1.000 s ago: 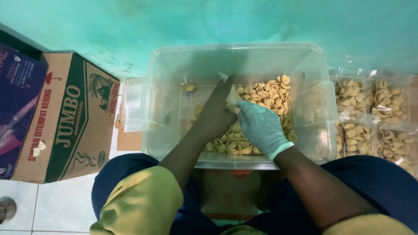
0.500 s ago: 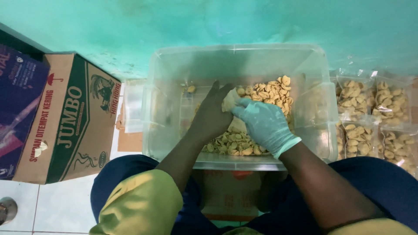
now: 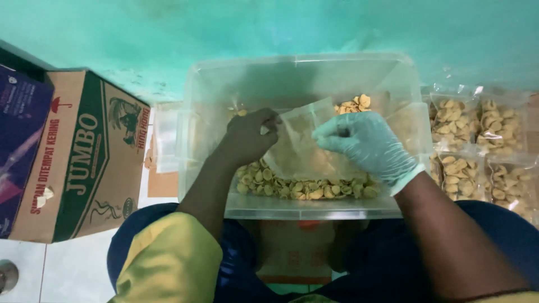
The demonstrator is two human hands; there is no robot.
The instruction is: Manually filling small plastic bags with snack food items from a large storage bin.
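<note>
Plastic bag (image 3: 303, 143), small and clear, hangs at the centre of the frame between my two hands, its mouth edge running roughly left to right with a slight upward tilt toward the right, its long axis dropping down toward the snacks. It sits inside the clear plastic tub (image 3: 196, 146), above the layer of pale yellow shell-shaped crackers (image 3: 303, 188) along the tub's lower edge.

The tub rests on my lap against a turquoise wall (image 3: 269, 28) filling the upper frame. White floor tiles (image 3: 67, 269) show at lower left, beside a green-and-brown cardboard box (image 3: 78, 163). Filled cracker packets (image 3: 483, 146) lie at right.

My bare left hand (image 3: 247, 137) pinches the bag's left top corner, fingers curled closed on it. My right hand (image 3: 365, 143), in a pale green glove, grips the right top edge, knuckles up, forearm coming from lower right.
</note>
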